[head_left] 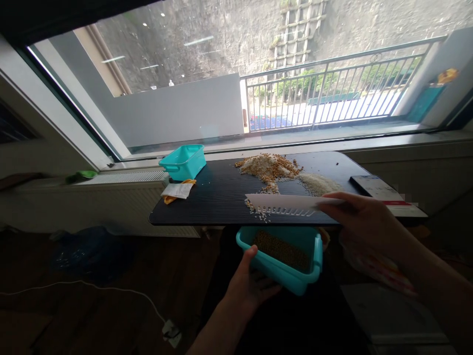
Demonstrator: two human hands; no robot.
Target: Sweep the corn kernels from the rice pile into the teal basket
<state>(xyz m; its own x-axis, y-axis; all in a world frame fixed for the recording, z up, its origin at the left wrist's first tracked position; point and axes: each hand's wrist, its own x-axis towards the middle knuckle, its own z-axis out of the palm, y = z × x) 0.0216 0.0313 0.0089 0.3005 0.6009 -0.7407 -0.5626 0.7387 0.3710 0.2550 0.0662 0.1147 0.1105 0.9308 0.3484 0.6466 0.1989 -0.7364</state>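
Observation:
My left hand (248,286) grips a teal plastic tub (295,277) from below, holding it just under the front edge of the black table (214,197). Brown grains (281,250) lie in the tub. My right hand (360,217) is closed on a white slotted scraper (284,203) that rests flat near the table's front edge, with a few grains beside it. A mixed pile of white rice and brown beans (271,167) sits toward the back of the table, and a smaller heap of white rice (318,183) lies to its right.
A second teal tub (183,161) stands at the table's back left corner, with a folded cloth (178,190) in front of it. A phone (371,186) lies at the right edge. A radiator (125,177) and window sill run behind. A white cable (111,291) crosses the floor.

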